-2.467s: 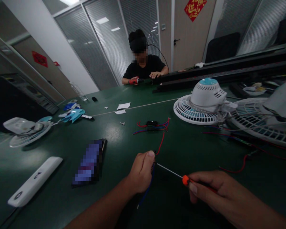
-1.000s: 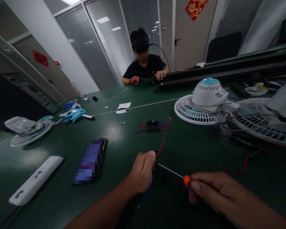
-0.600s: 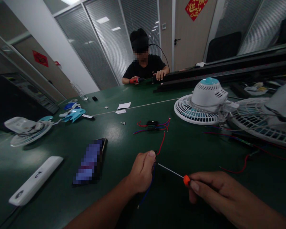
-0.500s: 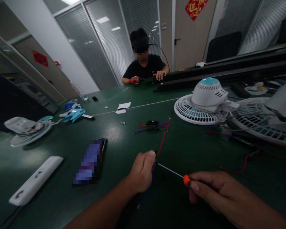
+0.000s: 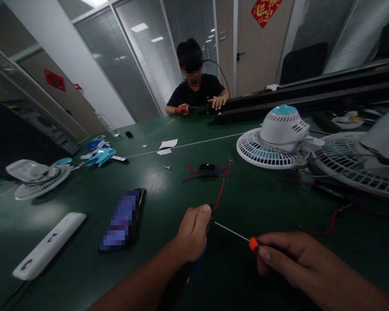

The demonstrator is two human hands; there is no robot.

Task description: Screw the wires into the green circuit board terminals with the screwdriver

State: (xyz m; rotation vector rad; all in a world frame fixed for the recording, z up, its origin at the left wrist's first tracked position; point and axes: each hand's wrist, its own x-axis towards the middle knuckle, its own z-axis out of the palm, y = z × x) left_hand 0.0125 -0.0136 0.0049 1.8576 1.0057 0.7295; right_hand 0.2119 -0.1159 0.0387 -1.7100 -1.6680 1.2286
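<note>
My left hand point(image 5: 194, 231) is closed round a small dark part, mostly hidden by the thumb and fingers, so its kind does not show. From it a red wire point(image 5: 219, 196) sticks up and a blue wire point(image 5: 199, 261) hangs down to the lower left. In my right hand point(image 5: 288, 255) is a screwdriver point(image 5: 231, 230) with an orange collar, pinched between thumb and fingers. Its thin metal shaft points left, the tip right at the dark part. Beyond my hands lie black modules point(image 5: 208, 167) with red and blue wires, flat on the table.
A phone point(image 5: 123, 220) and a white power strip point(image 5: 50, 245) lie to the left. White fan heads point(image 5: 283, 129) stand at right, with loose wires before them; another fan point(image 5: 42, 177) is far left. Across the green table a person point(image 5: 196, 86) holds a red tool beside long black rails.
Almost nothing differs. Both hands, the dark part and the screwdriver stay in nearly the same place.
</note>
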